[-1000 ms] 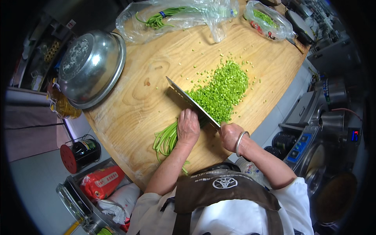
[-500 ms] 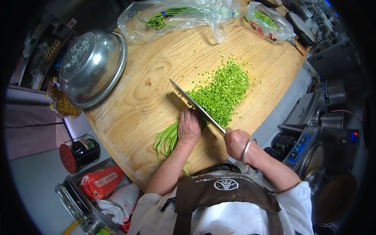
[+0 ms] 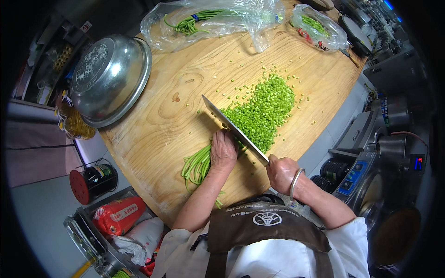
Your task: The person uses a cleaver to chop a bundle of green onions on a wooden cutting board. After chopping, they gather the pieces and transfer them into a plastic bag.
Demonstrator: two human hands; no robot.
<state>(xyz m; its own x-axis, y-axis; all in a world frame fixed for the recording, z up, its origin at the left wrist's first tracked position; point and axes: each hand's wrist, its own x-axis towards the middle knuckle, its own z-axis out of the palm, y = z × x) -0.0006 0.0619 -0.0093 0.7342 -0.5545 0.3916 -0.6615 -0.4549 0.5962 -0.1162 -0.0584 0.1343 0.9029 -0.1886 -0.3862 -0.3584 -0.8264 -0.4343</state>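
Observation:
My left hand [image 3: 224,149] is closed over a bunch of long green garlic scapes [image 3: 198,163], pressing them onto the wooden table [image 3: 162,134]. Their loose ends fan out to the left of the hand. In my right hand [image 3: 282,173] is the handle of a kitchen knife [image 3: 235,130] with a broad blade. That blade slants from the handle up to the far left, close beside the left fingers. Beyond it lies a heap of finely chopped green pieces [image 3: 266,109], with stray bits scattered around. The blade hides the cut ends of the bunch.
An upturned metal basin [image 3: 104,78] rests at the table's far left. At the far side lies a clear plastic bag [image 3: 241,23] with more green stalks [image 3: 187,23]. Another bag [image 3: 320,28] holds chopped greens. Red and white sacks [image 3: 119,215] stand low at left; cooking equipment [image 3: 357,171] lines the right.
The knife and my right hand have shifted slightly to the right and nearer to me. My left hand stays on the bunch, and the heap looks much the same.

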